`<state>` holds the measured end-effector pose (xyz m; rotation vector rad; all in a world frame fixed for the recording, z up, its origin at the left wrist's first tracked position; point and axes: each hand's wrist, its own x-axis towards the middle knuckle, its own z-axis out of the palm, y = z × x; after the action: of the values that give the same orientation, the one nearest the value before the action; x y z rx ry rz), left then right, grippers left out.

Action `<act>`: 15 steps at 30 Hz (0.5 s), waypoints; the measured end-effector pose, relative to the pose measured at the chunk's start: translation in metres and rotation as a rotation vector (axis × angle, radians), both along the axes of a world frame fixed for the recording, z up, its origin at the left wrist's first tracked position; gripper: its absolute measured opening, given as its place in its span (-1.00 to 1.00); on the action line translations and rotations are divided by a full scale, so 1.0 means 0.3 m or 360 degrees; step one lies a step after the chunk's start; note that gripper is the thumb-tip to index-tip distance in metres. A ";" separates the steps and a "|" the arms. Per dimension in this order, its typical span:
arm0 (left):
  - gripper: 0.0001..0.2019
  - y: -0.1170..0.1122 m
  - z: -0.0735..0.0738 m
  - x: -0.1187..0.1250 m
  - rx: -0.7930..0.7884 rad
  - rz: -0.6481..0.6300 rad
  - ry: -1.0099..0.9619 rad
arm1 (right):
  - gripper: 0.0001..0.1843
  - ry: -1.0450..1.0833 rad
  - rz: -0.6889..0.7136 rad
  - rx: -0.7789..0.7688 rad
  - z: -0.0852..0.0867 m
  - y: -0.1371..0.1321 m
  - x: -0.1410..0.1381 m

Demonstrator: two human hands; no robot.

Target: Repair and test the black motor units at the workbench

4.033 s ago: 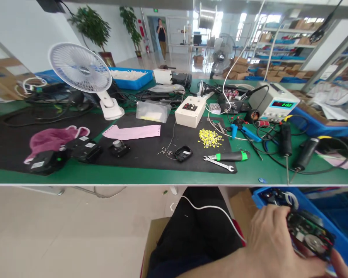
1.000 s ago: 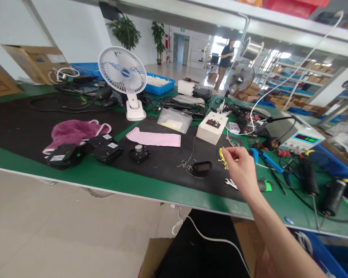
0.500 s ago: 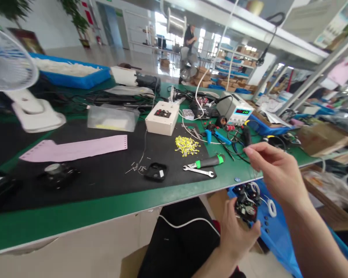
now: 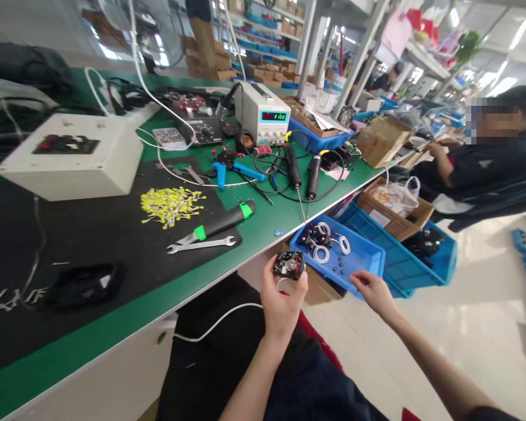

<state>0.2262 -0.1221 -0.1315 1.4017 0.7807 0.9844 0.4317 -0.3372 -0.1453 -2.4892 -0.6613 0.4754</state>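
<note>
My left hand [image 4: 280, 307] grips a small open black housing [image 4: 289, 265] by its sides, over my lap. Inside it a circuit board, red wires and a round metal part are visible; a white cable [image 4: 228, 316] trails beneath. My right hand [image 4: 374, 295] is at the near right edge of a blue tray [image 4: 363, 254], thumb and fingers pinched together. Whatever may be between those fingertips is too small to make out. In the tray lie black assemblies [image 4: 309, 237] with coiled white cables [image 4: 344, 244] and several small black round parts [image 4: 341, 264].
On the green bench [image 4: 263, 225] lie two soldering irons [image 4: 314, 178], a wrench [image 4: 201, 244], a green-and-black handled tool [image 4: 223, 221] and yellow-tipped pieces [image 4: 169, 204]. A power supply [image 4: 263, 111] stands behind. A co-worker [image 4: 495, 152] sits at the right, beyond a blue crate [image 4: 433, 269].
The view has swung right. My right hand has moved from beside the soldering irons at the bench edge down to the blue tray. My left hand still holds the housing, its open side now more visible.
</note>
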 end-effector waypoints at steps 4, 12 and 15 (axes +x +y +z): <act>-0.34 -0.009 -0.001 0.011 -0.0029 -0.0013 -0.0005 | -0.70 0.0089 -0.0057 -0.0261 -0.175 -0.093 -0.013; -0.34 -0.027 -0.011 0.027 0.0004 -0.0047 0.0074 | -0.69 0.0049 -0.0170 -0.0452 -0.388 -0.101 -0.005; -0.34 -0.032 -0.015 0.033 0.0034 -0.0054 0.0113 | -0.70 0.0008 -0.0202 -0.0437 -0.428 -0.082 -0.019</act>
<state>0.2362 -0.1318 -0.1361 1.4705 0.7980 0.9231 0.4261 -0.3618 -0.2738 -2.7657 -0.4574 0.5561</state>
